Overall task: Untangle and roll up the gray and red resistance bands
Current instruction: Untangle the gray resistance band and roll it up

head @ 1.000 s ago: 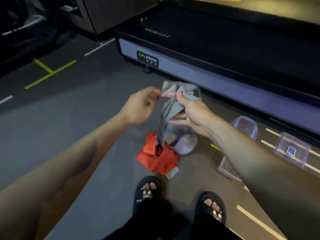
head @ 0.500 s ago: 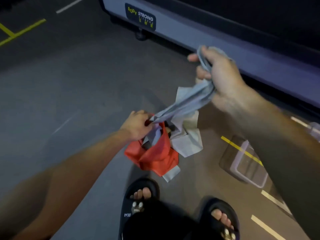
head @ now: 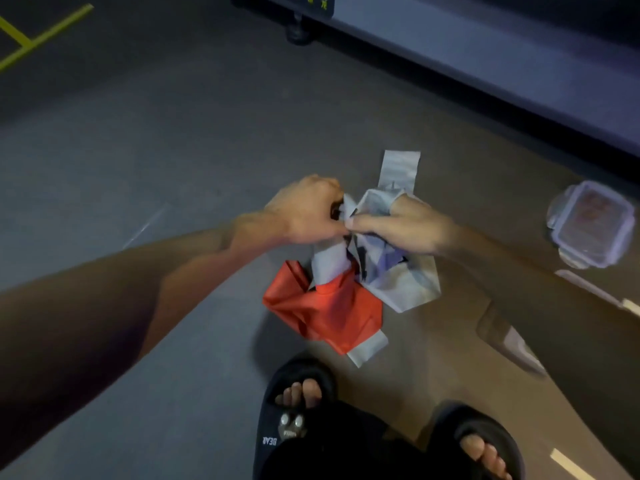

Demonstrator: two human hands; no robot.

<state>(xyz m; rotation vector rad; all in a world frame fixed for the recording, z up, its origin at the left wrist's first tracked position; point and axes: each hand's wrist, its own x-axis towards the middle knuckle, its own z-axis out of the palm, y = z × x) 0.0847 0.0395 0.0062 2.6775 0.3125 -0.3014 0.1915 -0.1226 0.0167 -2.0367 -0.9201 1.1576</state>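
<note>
Head view: left hand point(head: 306, 211) and right hand point(head: 403, 225) both pinch the crumpled gray band point(head: 391, 271) above the floor point(head: 138, 168). Red band point(head: 322, 308), tangled with it, lies below, by the sandals point(head: 294, 410).

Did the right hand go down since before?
Yes. The right hand came down from up near the treadmill's gray edge to meet the left hand just above the red band.

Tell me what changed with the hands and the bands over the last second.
The right hand, raised with the gray band half a second ago, came down to meet the left hand at the tangle; both now grip gray folds. The red band stayed on the floor, still knotted with the gray.
</note>
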